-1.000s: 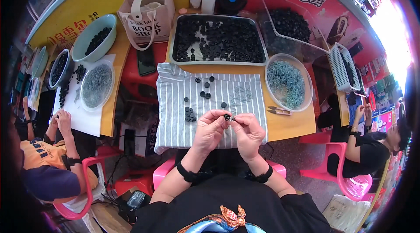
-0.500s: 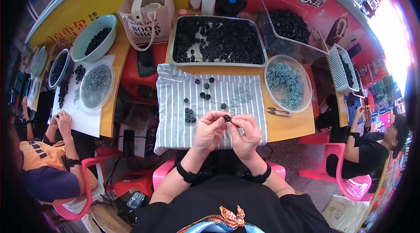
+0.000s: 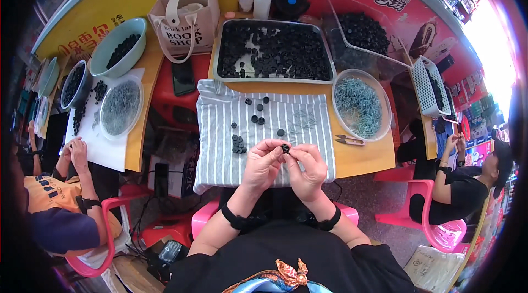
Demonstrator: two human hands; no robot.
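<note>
As far as my head view resolves it, the left grip is pinched, thumb against forefinger, on the left side of a small black part. I find the right grip likewise closed on the part's right side; whether it pins anything thinner there is too small to tell. The part sits between the two sets of fingertips, above the near portion of a grey striped cloth.

I judge the part light and fairly stiff, probably moulded plastic or rubber, unlikely to break under finger pressure. Its rounded side may roll or slip if squeezed off-centre. I recommend hold at opposite points of the outer rim, leaving the face, which seems to have openings, uncovered.

Farther out, I note a cluster of loose black pieces on the cloth, left of the left grip, and thin pale strips beyond the right grip. These strips look flimsy and are best lifted by one end. To the right, on the worktop, small snips lie just beside a round tub of bluish strips. Beyond the cloth stands a metal tray of black pieces.
</note>
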